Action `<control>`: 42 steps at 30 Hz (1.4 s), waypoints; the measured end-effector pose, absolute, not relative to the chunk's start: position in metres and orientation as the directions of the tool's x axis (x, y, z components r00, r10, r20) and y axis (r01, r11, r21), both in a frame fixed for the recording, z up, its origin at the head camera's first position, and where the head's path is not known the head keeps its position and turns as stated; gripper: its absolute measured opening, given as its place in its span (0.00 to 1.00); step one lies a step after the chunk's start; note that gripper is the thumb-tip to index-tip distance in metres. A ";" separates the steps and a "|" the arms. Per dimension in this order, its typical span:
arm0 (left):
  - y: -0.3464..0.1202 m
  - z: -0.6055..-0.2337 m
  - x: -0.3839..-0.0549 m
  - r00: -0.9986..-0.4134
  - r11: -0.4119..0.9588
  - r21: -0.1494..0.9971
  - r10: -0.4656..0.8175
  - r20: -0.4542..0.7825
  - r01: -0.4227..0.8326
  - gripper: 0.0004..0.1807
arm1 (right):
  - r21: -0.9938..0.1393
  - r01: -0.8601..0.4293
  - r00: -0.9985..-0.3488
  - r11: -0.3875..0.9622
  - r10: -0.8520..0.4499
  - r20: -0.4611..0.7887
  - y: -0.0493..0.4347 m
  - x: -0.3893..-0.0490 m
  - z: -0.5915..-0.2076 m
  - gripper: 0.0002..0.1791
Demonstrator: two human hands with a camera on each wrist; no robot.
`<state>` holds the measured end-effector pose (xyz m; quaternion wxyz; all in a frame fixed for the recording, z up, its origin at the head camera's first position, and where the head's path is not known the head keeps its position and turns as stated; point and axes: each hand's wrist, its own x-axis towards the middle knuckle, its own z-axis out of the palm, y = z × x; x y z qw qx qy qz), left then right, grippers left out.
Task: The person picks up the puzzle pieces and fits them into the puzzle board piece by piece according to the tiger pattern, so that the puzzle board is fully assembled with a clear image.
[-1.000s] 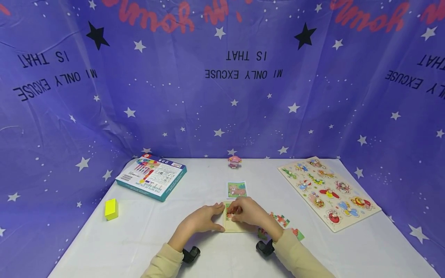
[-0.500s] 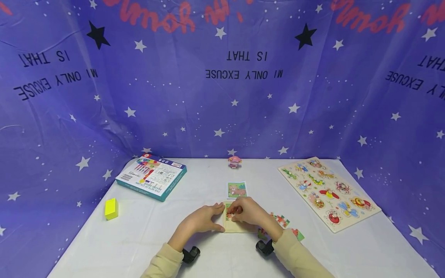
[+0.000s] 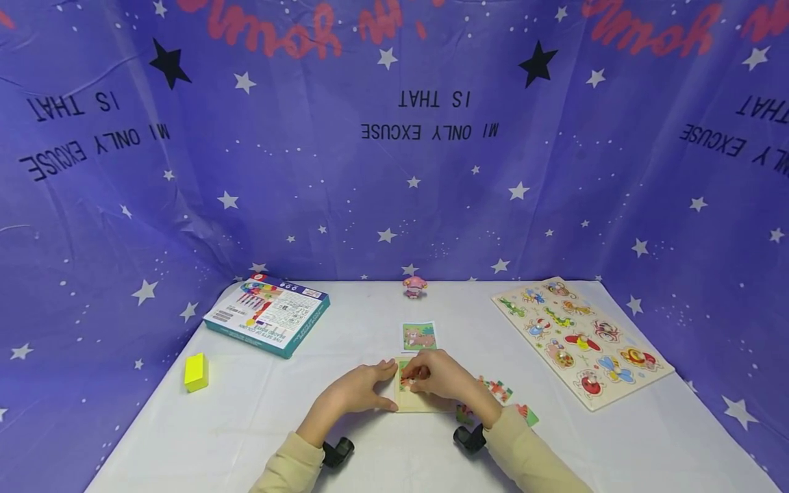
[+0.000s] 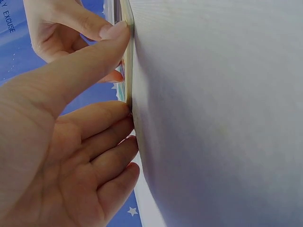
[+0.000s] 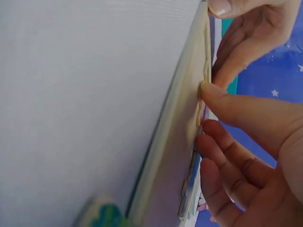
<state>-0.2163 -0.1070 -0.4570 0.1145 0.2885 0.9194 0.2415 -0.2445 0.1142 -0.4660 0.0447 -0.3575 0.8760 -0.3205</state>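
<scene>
A small wooden puzzle tray lies at the middle front of the table, with printed jigsaw pieces along its left part. My left hand touches the tray's left edge, thumb towards the near corner and straight fingers towards the far one. Over the tray, my right hand pinches a jigsaw piece between thumb and fingertips, down at the tray's surface; the hand hides much of it. Several loose jigsaw pieces lie right of the tray, partly under the right wrist.
Behind the tray lies a picture card, and farther back stands a pink figurine. To the left are a boxed toy set and a yellow block. A wooden insect peg board lies at the right.
The view shifts very slightly. Both hands keep nearly the same places at the tray, the right fingers still on the jigsaw piece.
</scene>
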 end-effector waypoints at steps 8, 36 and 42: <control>-0.107 -0.456 -0.215 -0.804 0.711 0.513 0.591 -0.065 0.481 0.44 | -0.596 -0.611 -0.727 0.521 -0.667 0.162 0.127 -0.244 -0.464 0.10; -0.106 -0.460 -0.218 -0.811 0.721 0.510 0.581 -0.074 0.470 0.44 | -0.577 -0.527 -0.814 0.624 -0.565 0.132 0.214 -0.240 -0.460 0.10; -0.106 -0.461 -0.218 -0.813 0.722 0.514 0.577 -0.076 0.463 0.44 | -0.560 -0.485 -0.844 0.672 -0.528 0.096 0.225 -0.234 -0.459 0.13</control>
